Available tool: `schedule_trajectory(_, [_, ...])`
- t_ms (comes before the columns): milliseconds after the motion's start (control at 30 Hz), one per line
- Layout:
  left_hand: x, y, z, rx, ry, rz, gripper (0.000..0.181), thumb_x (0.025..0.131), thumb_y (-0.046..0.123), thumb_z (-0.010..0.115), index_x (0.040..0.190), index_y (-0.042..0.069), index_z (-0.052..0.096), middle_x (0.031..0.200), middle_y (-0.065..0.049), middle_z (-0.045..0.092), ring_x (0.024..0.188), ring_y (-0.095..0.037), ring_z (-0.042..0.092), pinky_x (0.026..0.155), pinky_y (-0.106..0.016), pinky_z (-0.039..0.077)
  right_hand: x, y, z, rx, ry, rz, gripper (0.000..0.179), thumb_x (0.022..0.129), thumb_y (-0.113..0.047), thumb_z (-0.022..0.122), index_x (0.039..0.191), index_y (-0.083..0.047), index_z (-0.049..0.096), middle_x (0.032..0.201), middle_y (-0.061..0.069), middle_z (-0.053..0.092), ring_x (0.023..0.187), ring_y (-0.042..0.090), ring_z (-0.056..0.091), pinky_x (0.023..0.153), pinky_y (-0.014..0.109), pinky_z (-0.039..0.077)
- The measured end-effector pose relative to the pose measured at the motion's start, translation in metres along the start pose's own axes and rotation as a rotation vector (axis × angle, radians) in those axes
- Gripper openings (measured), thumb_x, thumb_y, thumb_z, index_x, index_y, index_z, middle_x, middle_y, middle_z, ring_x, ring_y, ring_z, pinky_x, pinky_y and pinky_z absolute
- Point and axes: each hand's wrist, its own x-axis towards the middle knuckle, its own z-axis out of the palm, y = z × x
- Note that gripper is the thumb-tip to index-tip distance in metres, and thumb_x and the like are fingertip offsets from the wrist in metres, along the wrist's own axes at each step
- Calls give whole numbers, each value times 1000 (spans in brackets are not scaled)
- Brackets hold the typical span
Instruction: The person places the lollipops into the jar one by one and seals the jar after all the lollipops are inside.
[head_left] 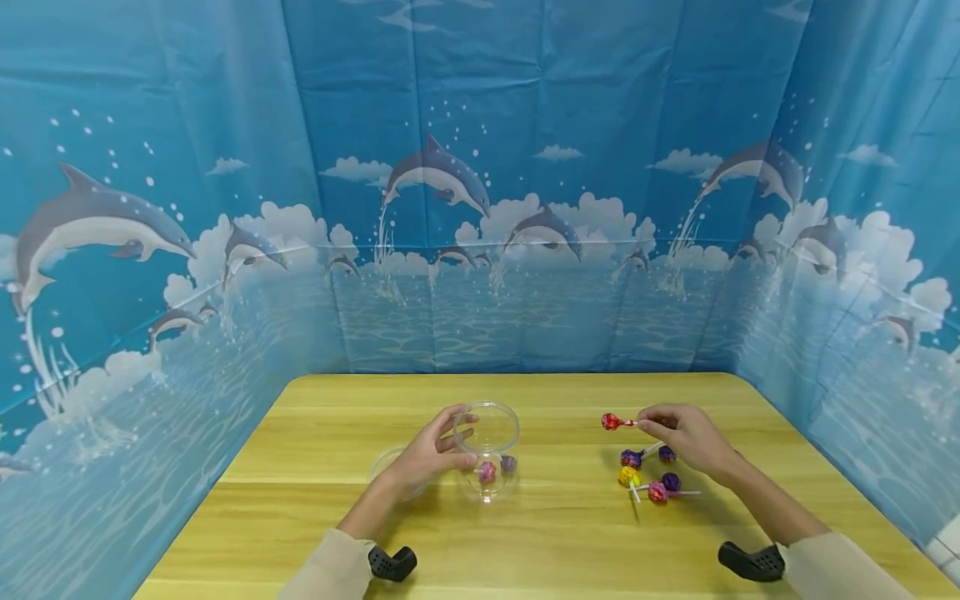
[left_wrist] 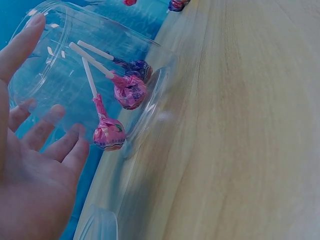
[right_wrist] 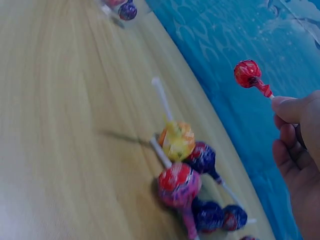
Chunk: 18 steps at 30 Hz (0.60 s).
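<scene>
1. Lollipops point(head_left: 657, 493) lie clustered on the table point(head_left: 525, 542), right of the clear jar point(head_left: 495, 448).
2. Left hand point(head_left: 431, 450), thumb and fingers curved around the jar's left side.
3. Pink lollipops point(left_wrist: 131, 93) and a purple lollipop point(left_wrist: 140, 69) sit inside the jar.
4. Right hand point(head_left: 686, 433), right of the jar, pinches a red lollipop point(head_left: 611, 422) by its stick.
5. Dolphin-print curtain point(head_left: 480, 333) behind the jar.

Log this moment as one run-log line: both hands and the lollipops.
Left hand: holds clear jar | In jar: two pink lollipops, one purple | Right hand: pinches red lollipop above table | Table: loose lollipops, one yellow
</scene>
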Motion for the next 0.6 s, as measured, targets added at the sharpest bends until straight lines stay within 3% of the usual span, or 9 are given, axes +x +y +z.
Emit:
schedule_trajectory(200, [1, 1, -1, 2, -9, 3, 85, 96, 12, 77, 163, 14, 26, 163, -24, 26, 151, -45, 23, 108, -43, 47, 14, -15, 3, 33, -2, -32, 21, 106, -20, 64, 113, -4, 75, 100, 3, 70, 74, 23, 55, 61, 31, 45])
schedule_trajectory(433, [0, 2, 0, 17, 5, 5, 85, 95, 12, 78, 163, 13, 27, 160, -15, 36, 151, -45, 23, 108, -42, 47, 28, -35, 9, 101, -28, -42, 21, 106, -20, 63, 115, -5, 75, 110, 9, 70, 79, 20, 56, 65, 33, 48])
schedule_trajectory(600, [0, 1, 0, 14, 2, 15, 83, 96, 13, 77, 162, 11, 27, 160, -16, 36, 150, -47, 23, 108, -43, 47, 38, -44, 17, 107, -46, -61, 20, 105, -19, 64, 113, -4, 76, 97, 6, 69, 68, 18, 48, 58, 32, 42])
